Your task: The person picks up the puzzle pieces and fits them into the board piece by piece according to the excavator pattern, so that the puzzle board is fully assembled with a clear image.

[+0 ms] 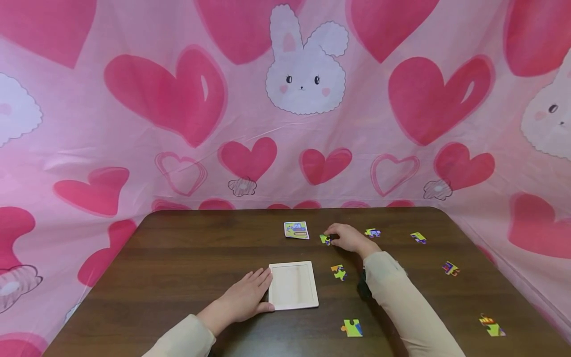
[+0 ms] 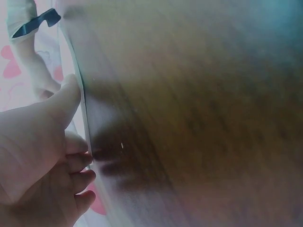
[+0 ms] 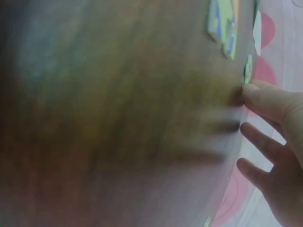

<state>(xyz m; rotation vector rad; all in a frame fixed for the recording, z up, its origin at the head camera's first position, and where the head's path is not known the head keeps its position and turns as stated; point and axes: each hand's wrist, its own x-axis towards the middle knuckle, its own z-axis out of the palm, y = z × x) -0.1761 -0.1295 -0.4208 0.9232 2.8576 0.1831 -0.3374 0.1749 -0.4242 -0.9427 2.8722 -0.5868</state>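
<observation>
My left hand [image 1: 243,297] lies with straight fingers along the left edge of a square, pale wooden puzzle tray [image 1: 285,288], its thumb at the near corner. No pieces lie in the tray. Farther back, my right hand [image 1: 351,240] reaches down to a yellow-green puzzle piece [image 1: 324,239]. In the right wrist view, the thumb and index finger pinch the edge of that piece [image 3: 248,68], while the other fingers are spread apart. Another puzzle piece [image 1: 340,272], green and orange, sits between the tray and the right forearm.
A small picture card [image 1: 296,230] lies behind the tray. More puzzle pieces are scattered on the right: one [image 1: 353,328] near the front, others [image 1: 372,232] [image 1: 418,237] at the back, and two [image 1: 450,268] [image 1: 492,326] by the right edge. Pink curtain [image 1: 250,124] hangs behind the brown table [image 1: 187,263].
</observation>
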